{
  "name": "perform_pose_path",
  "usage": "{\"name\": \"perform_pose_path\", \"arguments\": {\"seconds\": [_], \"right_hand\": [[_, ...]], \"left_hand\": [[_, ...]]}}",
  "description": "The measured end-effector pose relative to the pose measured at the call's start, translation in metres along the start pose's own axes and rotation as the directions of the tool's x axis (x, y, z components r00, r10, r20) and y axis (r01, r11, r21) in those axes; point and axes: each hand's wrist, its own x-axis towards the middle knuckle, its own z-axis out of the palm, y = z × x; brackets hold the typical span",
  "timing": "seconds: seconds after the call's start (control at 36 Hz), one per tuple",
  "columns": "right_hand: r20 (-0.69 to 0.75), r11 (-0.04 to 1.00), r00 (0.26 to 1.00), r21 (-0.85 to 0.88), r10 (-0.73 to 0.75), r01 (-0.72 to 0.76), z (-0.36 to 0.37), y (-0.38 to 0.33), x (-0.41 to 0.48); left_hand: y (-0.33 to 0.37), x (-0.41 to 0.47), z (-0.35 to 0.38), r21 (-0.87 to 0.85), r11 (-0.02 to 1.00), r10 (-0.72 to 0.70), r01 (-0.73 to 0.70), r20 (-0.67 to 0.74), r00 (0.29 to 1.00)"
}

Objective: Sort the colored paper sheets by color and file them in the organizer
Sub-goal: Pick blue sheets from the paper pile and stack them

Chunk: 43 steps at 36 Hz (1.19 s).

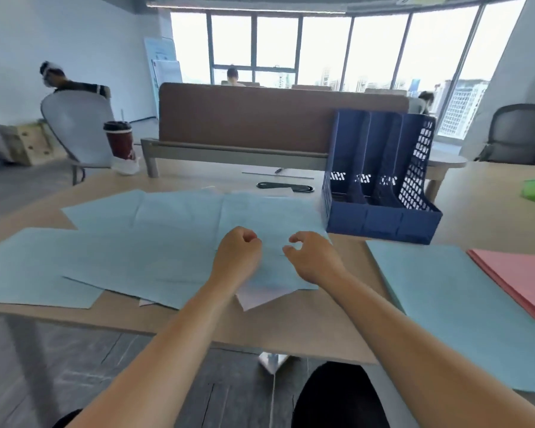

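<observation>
The left hand point(238, 253), fisted on nothing, and the right hand point(314, 256), loosely parted and empty, are held over scattered blue sheets point(167, 230) on the table point(291, 329), while a blue pile point(445, 304) and a pink pile point(519, 273) are stacked at right and the far organizer point(380, 180) is judged unfilled.

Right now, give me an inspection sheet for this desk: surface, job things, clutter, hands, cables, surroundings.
Surface: wooden desk, largely under paper.
Job's things: loose blue sheets spread mid-desk; blue stack and pink stack at right; blue organizer upright beyond the stacks.
Clutter: red cup far left; black oval object near the organizer.
Hands: left hand curled, right hand loosely curled, both over the loose sheets, nothing seen held.
Cables: maybe a thin cord below the desk edge.
Surroundings: brown divider, grey chair, windows, people seated beyond.
</observation>
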Motion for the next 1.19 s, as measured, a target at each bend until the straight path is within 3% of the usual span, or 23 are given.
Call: {"name": "perform_pose_path", "arguments": {"seconds": [0.11,0.28,0.44,0.64,0.81,0.92,1.03,1.19], "right_hand": [[0.086,0.984,0.996,-0.171,-0.035,0.049,0.029,-0.015,0.037],[0.167,0.955,0.984,-0.297,0.056,-0.004,0.059,-0.025,0.068],[0.180,0.924,0.984,-0.375,-0.002,0.071,0.082,-0.033,0.071],[0.200,0.954,0.977,-0.269,-0.080,0.133,0.085,-0.043,0.068],[0.212,0.977,0.974,-0.174,-0.081,0.119,0.071,-0.042,0.062],[0.173,0.979,0.983,-0.179,-0.064,0.095,0.063,-0.035,0.062],[0.086,0.958,0.993,-0.282,0.081,-0.054,0.054,-0.026,0.062],[0.109,0.940,0.973,-0.301,0.203,-0.162,0.050,-0.023,0.048]], "left_hand": [[-0.021,0.029,-0.021,0.090,0.995,-0.036,0.039,-0.036,0.999],[-0.043,0.069,-0.029,0.151,0.982,-0.101,0.112,-0.076,0.992],[-0.042,0.092,-0.030,0.079,0.984,-0.153,0.161,-0.106,0.983],[-0.046,0.116,-0.029,-0.163,0.935,-0.326,0.315,-0.045,0.944],[-0.054,0.126,-0.019,-0.068,0.943,-0.323,0.326,0.043,0.945],[-0.054,0.120,-0.018,-0.019,0.970,-0.242,0.242,0.024,0.970],[-0.052,0.107,-0.025,0.016,0.985,-0.170,0.170,-0.019,0.985],[-0.050,0.081,-0.034,0.101,0.989,-0.111,0.112,-0.014,0.994]]}}
